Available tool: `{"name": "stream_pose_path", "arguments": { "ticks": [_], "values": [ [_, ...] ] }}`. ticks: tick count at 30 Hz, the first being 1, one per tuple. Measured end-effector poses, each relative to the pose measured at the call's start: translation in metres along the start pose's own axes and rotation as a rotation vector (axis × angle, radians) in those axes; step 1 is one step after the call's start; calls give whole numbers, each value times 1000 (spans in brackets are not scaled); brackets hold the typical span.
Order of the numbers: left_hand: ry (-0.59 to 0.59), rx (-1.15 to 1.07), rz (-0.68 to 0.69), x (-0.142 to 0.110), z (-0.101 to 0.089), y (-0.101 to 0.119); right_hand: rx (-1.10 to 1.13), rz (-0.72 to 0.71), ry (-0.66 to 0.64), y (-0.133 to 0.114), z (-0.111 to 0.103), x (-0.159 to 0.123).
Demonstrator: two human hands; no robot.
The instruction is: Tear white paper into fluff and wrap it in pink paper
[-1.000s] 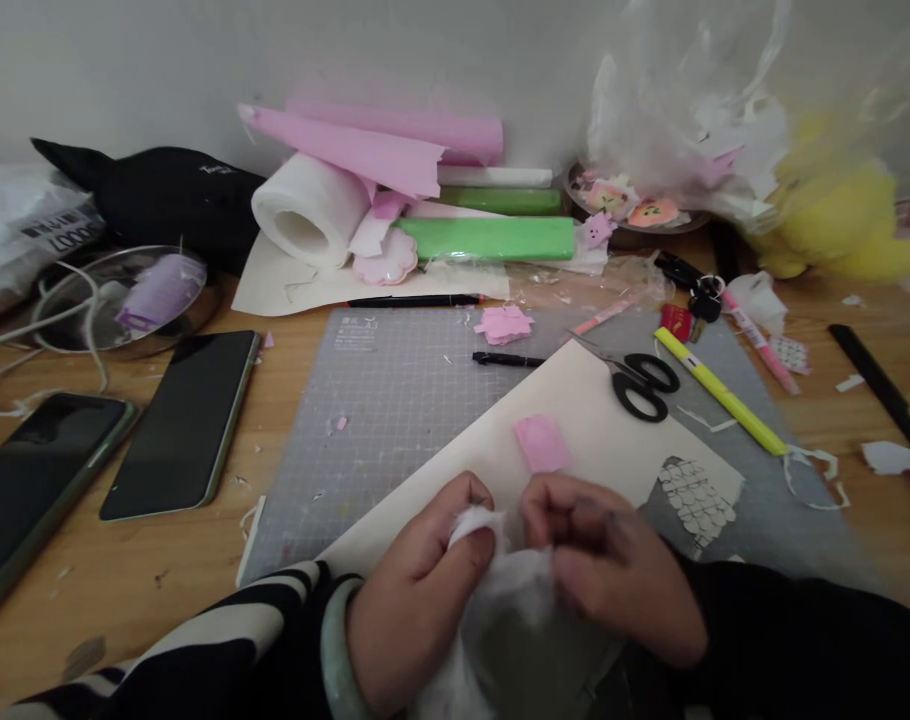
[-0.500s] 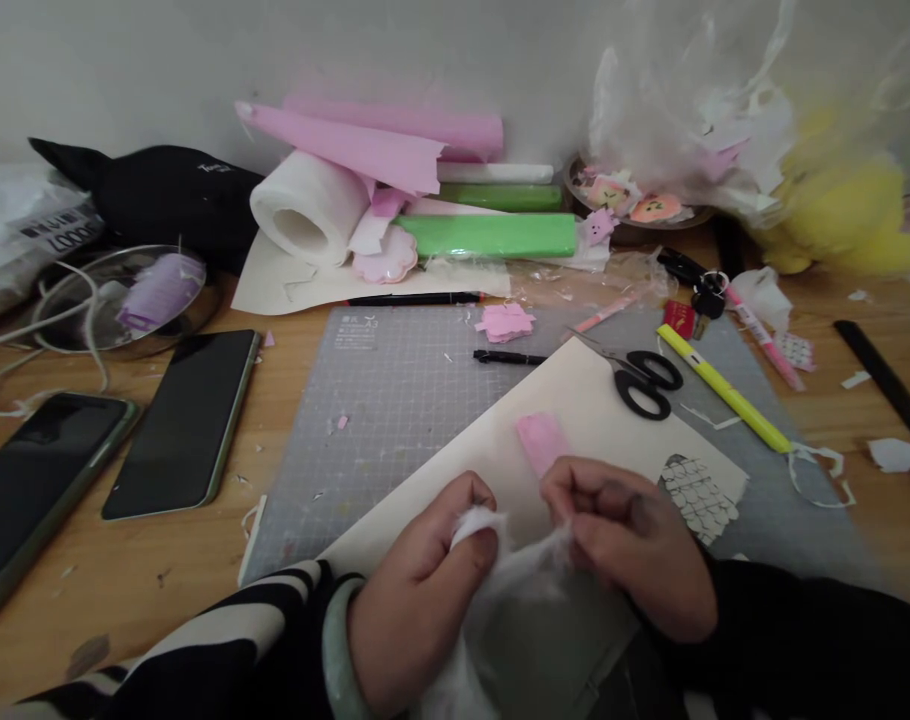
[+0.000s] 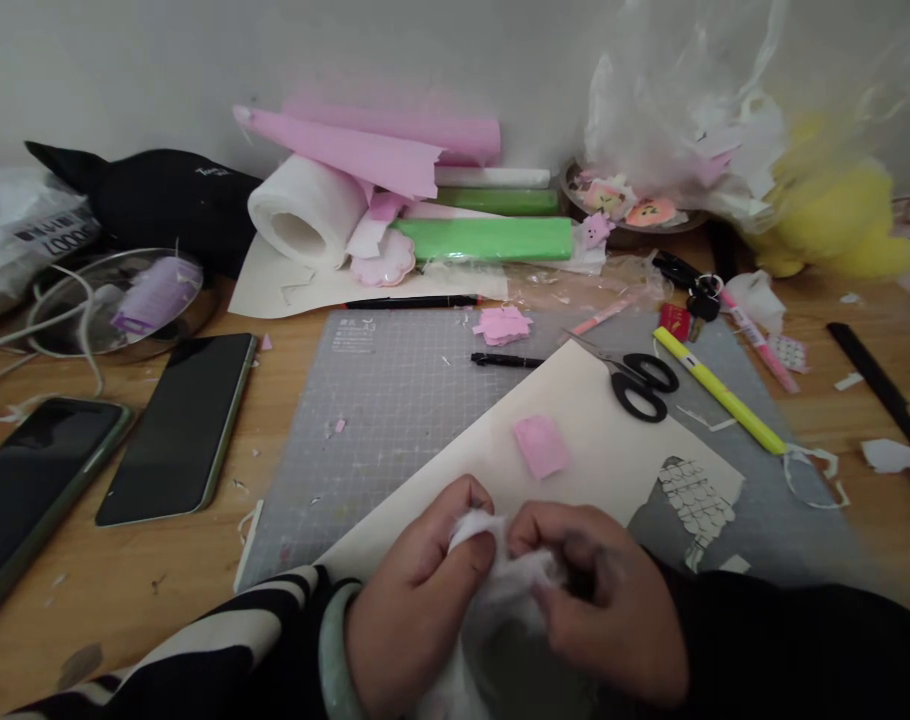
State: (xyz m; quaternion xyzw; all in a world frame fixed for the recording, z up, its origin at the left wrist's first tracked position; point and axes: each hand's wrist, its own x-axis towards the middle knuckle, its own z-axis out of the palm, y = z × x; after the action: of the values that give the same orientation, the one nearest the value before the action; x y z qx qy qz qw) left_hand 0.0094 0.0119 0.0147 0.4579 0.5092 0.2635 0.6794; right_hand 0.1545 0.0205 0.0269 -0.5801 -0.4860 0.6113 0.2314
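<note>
My left hand (image 3: 425, 590) is closed around white fluffy stuffing (image 3: 492, 575), its thumb pressed on top. The fingers of my right hand (image 3: 605, 595) pinch another part of the same wispy stuff, close beside the left; they are slightly blurred. Some of the white material hangs down between my hands toward the bottom edge. Just beyond my hands, a small pink paper square (image 3: 540, 446) lies on a large sheet of cream paper (image 3: 440, 480). To its right is a cut piece with a drawn scale pattern (image 3: 695, 495). Black-handled scissors (image 3: 642, 387) rest on the sheet's far corner.
A grey cutting mat (image 3: 372, 400) lies under the paper. Two phones (image 3: 181, 430) are at left, near a metal bowl (image 3: 125, 330). Behind stand a white roll (image 3: 305, 210), pink paper and green packs (image 3: 485, 238). A yellow cutter (image 3: 725, 395) and keys (image 3: 701, 300) lie right.
My right hand has moved left and slightly down, closer to my left hand, bringing the white stuffing together. The pink square is now fully uncovered.
</note>
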Motion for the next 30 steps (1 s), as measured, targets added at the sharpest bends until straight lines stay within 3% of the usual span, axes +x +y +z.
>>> {"name": "stream_pose_path", "arguments": {
  "ticks": [3,7,8,13,16,23,25,27,30],
  "values": [
    [-17,-22,-3,0,0,0,157,26,-7,1,-1,1],
    [-22,-15,-4,1,-1,0,32,-18,-1,6,2,0],
    [-24,-19,-10,1,-1,0,30,-34,-57,7,3,0],
    [-20,-3,-6,0,0,-1,162,78,-35,2,3,1],
    [-20,-6,-25,0,-1,0,98,99,8,-3,5,1],
    [-16,7,-1,1,-1,0,174,157,-49,2,6,3],
    [-26,-19,-8,1,-1,-1,89,127,34,5,8,2],
    [-28,-32,-16,1,-1,-2,126,55,-133,8,9,2],
    [-26,-27,-17,0,-1,-3,203,67,-142,7,6,2]
  ]
}}
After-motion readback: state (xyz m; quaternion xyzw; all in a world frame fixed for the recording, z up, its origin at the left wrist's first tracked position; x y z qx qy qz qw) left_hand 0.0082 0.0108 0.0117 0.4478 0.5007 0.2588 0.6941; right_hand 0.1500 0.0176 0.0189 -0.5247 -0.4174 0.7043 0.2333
